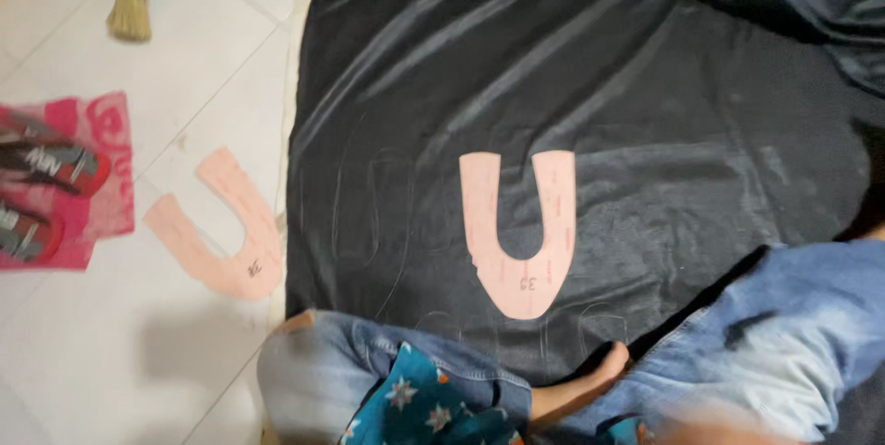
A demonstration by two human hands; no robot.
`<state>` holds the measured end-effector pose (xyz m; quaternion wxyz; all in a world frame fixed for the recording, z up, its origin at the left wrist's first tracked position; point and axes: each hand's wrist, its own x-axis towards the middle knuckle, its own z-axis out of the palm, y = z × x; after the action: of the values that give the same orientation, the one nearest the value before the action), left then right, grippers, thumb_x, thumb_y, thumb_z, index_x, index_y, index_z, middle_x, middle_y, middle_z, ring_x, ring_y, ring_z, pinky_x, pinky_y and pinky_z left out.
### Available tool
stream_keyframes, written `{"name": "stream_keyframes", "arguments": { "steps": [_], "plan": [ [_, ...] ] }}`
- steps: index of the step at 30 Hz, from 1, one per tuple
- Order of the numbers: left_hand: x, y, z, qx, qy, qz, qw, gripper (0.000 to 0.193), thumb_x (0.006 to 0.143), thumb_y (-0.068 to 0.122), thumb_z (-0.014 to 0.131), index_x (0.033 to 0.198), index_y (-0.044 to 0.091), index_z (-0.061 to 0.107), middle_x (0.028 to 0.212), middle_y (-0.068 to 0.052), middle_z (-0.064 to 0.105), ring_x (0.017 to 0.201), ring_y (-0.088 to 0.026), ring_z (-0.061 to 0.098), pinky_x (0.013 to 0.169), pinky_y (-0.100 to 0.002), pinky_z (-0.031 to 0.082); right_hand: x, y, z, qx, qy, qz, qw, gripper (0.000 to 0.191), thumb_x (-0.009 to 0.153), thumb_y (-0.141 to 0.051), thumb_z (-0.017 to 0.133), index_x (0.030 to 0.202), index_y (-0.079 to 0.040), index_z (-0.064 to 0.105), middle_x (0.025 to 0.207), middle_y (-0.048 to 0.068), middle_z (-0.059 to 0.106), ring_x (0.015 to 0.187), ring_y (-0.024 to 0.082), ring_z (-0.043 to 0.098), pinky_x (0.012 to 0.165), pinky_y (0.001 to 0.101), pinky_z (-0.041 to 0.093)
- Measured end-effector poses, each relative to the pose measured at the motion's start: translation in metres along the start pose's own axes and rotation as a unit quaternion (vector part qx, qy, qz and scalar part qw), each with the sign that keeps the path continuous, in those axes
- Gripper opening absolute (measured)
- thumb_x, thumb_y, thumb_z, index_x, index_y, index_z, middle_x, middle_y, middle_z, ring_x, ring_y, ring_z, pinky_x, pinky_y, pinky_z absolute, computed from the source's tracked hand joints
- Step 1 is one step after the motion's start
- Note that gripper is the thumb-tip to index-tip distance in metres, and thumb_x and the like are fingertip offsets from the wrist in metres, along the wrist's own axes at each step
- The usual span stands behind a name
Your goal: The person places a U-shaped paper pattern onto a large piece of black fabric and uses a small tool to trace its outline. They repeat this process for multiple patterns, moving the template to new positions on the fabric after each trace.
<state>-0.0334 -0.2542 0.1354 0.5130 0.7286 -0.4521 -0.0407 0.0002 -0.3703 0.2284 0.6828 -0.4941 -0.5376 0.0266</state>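
A pink U-shaped pattern [519, 235] lies flat at the centre of black cloth [645, 94], open end toward 12 o'clock. A second pattern [221, 228] lies at 9 o'clock on tiles [111, 353]. Neither hand is visible.
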Motion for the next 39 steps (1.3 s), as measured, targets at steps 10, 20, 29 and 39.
{"name": "stream_keyframes", "arguments": {
  "steps": [10,20,29,39],
  "plan": [
    [-0.024,0.028,-0.02,-0.09,0.097,-0.014,0.991,0.012,0.1,0.009,0.063,0.108,0.001,0.06,0.098,-0.01,0.064,0.088,-0.016,0.059,0.082,-0.031,0.049,-0.108,0.219,-0.028,-0.471,0.029,0.452,0.757,0.043,0.081,-0.018,0.075,0.123,-0.01,0.071,0.128,0.011,0.063,0.106,0.034,0.066,0.085,0.044,0.054],
    [-0.057,0.038,-0.047,-0.422,0.353,-0.199,0.811,0.012,0.102,0.007,0.061,0.11,0.0,0.059,0.097,-0.009,0.063,0.088,-0.015,0.057,0.082,-0.03,0.047,-0.141,0.207,-0.063,-0.344,0.007,0.485,0.804,0.042,0.086,-0.024,0.076,0.125,-0.009,0.069,0.136,0.007,0.061,0.107,0.029,0.069,0.091,0.0392,0.054],
    [-0.078,-0.011,-0.022,-0.554,0.468,-0.176,0.665,0.012,0.099,0.004,0.056,0.11,0.001,0.06,0.1,-0.009,0.064,0.093,-0.016,0.06,0.088,-0.032,0.049,-0.176,0.209,-0.055,-0.433,0.091,0.483,0.755,0.07,0.079,-0.029,0.084,0.138,-0.001,0.058,0.12,0.019,0.058,0.093,0.034,0.067,0.083,0.0419,0.055],
    [-0.095,-0.041,-0.028,-0.503,0.464,-0.238,0.689,0.012,0.1,0.003,0.065,0.111,0.003,0.061,0.097,-0.006,0.063,0.089,-0.015,0.059,0.085,-0.03,0.049,-0.178,0.206,-0.059,-0.413,0.071,0.498,0.759,0.075,0.077,-0.03,0.085,0.142,-0.005,0.057,0.122,0.015,0.055,0.092,0.029,0.065,0.084,0.0398,0.054]
  ]
}}
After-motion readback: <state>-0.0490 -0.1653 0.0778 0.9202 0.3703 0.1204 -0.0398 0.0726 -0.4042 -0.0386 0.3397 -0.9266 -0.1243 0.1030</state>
